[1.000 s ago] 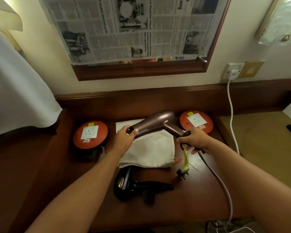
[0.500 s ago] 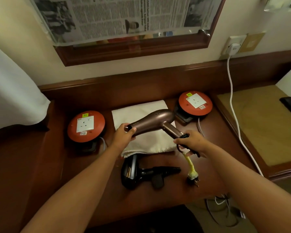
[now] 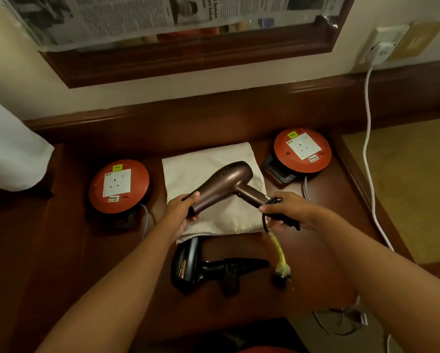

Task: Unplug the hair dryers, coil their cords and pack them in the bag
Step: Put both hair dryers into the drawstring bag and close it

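While the left hand (image 3: 182, 212) grips its nozzle and the right hand (image 3: 286, 212) clasps handle and coiled cord, the bronze hair dryer (image 3: 224, 184) hangs at frame centre over the cream cloth bag (image 3: 214, 159); yellow-wrapped plug (image 3: 282, 270) dangling lower right; black hair dryer (image 3: 188, 268) below on the wooden desk (image 3: 74, 250).

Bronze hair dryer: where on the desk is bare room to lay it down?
Bare wood lies between the left orange reel and the desk's front edge, under the left forearm. The middle is crowded: white bag, black dryer, dangling plug.
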`<action>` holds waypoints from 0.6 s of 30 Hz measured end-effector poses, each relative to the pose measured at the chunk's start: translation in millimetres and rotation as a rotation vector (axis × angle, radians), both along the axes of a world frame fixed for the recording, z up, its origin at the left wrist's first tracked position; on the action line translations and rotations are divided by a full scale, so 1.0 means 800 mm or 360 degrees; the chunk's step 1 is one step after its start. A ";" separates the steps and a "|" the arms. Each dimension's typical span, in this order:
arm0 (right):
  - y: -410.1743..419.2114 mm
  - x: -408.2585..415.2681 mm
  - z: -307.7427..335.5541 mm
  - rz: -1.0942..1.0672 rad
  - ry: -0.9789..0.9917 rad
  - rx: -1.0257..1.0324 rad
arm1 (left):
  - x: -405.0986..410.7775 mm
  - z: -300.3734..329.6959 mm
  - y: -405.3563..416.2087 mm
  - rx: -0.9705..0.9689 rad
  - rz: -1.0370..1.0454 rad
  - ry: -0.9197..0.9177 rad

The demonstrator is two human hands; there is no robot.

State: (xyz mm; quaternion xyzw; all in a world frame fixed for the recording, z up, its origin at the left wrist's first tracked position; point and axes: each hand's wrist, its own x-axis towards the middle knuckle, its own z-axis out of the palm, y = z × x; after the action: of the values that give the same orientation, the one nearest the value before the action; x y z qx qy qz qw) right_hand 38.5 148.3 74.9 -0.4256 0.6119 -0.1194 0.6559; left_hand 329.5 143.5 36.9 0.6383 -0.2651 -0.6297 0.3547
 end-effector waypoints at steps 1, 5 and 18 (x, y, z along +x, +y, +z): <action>-0.004 -0.004 0.000 -0.0067 -0.0135 0.0097 | -0.001 0.000 -0.002 0.0000 0.0042 0.0009; -0.017 -0.018 -0.015 -0.0304 -0.0561 0.0459 | -0.004 -0.002 -0.009 0.0006 0.0083 -0.0010; 0.017 -0.021 -0.057 -0.0872 -0.1303 0.0695 | -0.006 0.010 -0.013 -0.0025 0.0050 0.0031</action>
State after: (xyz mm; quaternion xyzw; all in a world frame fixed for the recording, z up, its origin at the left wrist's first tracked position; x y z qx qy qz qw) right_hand 21.7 161.5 29.1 -0.0228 0.4054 -0.3124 0.8588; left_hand 324.5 132.9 44.6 0.6333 -0.2565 -0.6282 0.3722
